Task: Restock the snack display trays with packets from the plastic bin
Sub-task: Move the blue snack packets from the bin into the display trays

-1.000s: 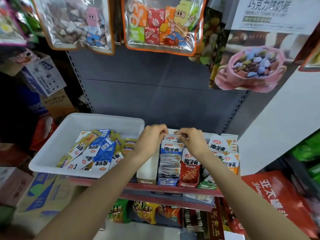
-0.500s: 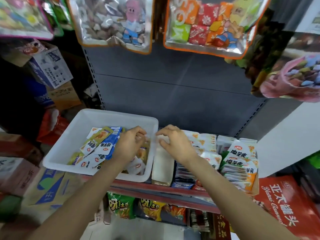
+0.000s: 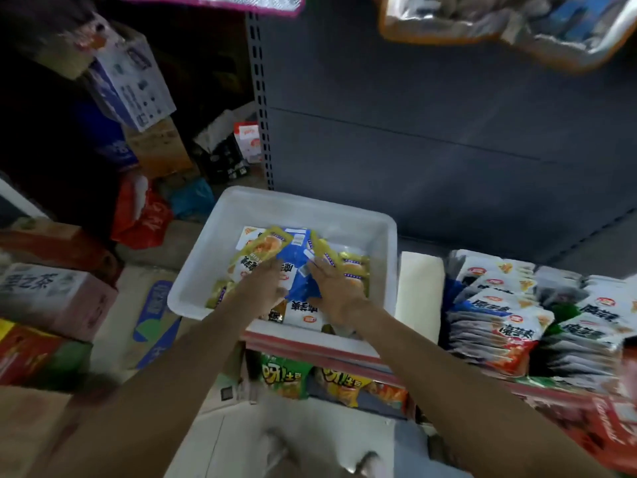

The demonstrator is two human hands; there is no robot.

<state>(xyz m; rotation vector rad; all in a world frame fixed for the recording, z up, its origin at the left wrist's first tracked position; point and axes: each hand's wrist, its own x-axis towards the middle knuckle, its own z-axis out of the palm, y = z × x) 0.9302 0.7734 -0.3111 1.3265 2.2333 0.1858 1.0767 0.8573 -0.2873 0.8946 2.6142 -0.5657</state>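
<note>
A white plastic bin (image 3: 220,250) sits on the shelf, holding several yellow, blue and white snack packets (image 3: 265,250). Both my hands are inside it. My left hand (image 3: 263,288) lies over the yellow and blue packets with its fingers stretched forward. My right hand (image 3: 336,288) lies flat on the packets beside it, fingers pointing to the bin's back. Neither hand plainly holds a packet. To the right stands an empty white display tray (image 3: 418,291), then trays filled with stacked white, blue and red packets (image 3: 499,322).
Cardboard boxes (image 3: 51,298) and a red bag (image 3: 141,215) crowd the floor at left. A grey shelf back panel (image 3: 431,132) rises behind the bin. Large snack bags (image 3: 499,25) hang overhead. Green and orange packets (image 3: 286,374) sit on the shelf below.
Both hands have left the display trays and moved left into the bin, where they now lie on the packets. The view has swung left and down.
</note>
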